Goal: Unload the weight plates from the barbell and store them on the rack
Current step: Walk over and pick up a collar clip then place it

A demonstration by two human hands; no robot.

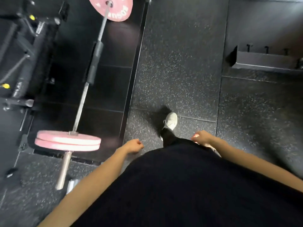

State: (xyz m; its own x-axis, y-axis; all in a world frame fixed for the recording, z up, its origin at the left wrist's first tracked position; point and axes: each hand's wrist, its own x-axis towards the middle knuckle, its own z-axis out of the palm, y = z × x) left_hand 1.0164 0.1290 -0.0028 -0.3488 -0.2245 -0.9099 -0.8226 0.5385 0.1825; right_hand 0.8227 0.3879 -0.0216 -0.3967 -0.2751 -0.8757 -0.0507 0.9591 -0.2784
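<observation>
The bar [85,89] lies on the dark platform, all of it loaded, so the unloading has not begun; the person is judged to be walking up beside it. Two pink plates [68,140] sit stacked on the near sleeve, a bare steel stub poking out below them, and another pink plate [113,7] sits at the bar's far end. Whether a collar holds the near pair cannot be made out.

Neither hand touches anything. The left hand [133,145] hangs just right of the near plates, fingers loosely curled on nothing; the right hand [202,137] hangs well right of the bar, fingers likewise loosely curled and empty. A white shoe [171,120] steps between the hands.

The next move probably calls for crouching at the near sleeve and sliding the outer plate off along the stub.

The plates look smooth, round and rubbery with pale lettering; the bar is grey metal with a black padded sleeve [95,63] midway. The floor [180,63] right of the bar is speckled black rubber tile.
</observation>
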